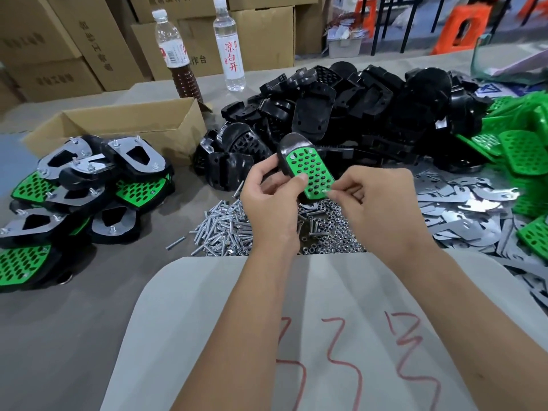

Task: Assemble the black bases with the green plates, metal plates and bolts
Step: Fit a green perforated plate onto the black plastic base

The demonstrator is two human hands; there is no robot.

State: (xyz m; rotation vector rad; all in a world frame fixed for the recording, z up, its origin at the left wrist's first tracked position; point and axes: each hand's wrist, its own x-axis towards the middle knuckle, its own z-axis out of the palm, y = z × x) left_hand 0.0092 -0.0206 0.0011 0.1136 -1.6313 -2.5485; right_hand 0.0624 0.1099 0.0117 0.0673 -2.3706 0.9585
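Observation:
My left hand (268, 200) grips a black base (289, 148) with a perforated green plate (311, 170) seated on it, held tilted above the table. My right hand (373, 200) pinches a small silver bolt (324, 191) at the near corner of the green plate. Below my hands lie a heap of loose bolts (225, 229) and a heap of nuts (332, 235). A big pile of black bases (355, 108) fills the back middle. Green plates (522, 149) are stacked at the right, and flat metal plates (462, 209) are spread at the right front.
Several finished assemblies (83, 185) are piled at the left beside an open cardboard box (133, 126). Two bottles (229, 46) stand behind it, with stacked cartons at the back. A grey cloth with red writing (326, 336) covers my lap at the table's near edge.

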